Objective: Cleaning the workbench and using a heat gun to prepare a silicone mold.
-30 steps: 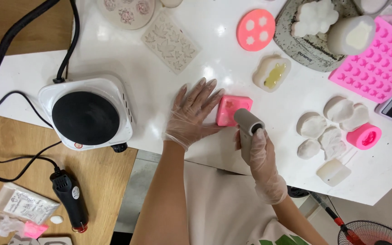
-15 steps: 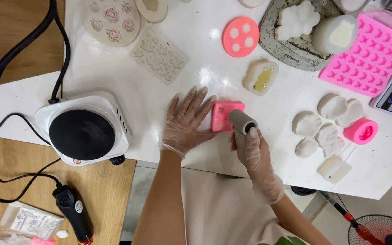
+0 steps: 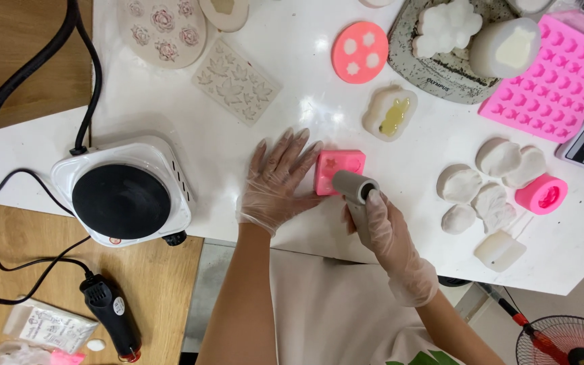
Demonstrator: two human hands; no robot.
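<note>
Head view: gloved left hand (image 3: 275, 182) spread flat on the white surface (image 3: 292, 101), fingertips touching the left edge of the small pink square mold (image 3: 336, 169). Gloved right hand (image 3: 383, 226) wrapped round a grey cylinder tool (image 3: 354, 188), its open end at the mold's lower right corner. Mold looks soft, light silicone, likely to slide and flex; best steadied by its side walls. Hot plate (image 3: 123, 196) well to the left.
</note>
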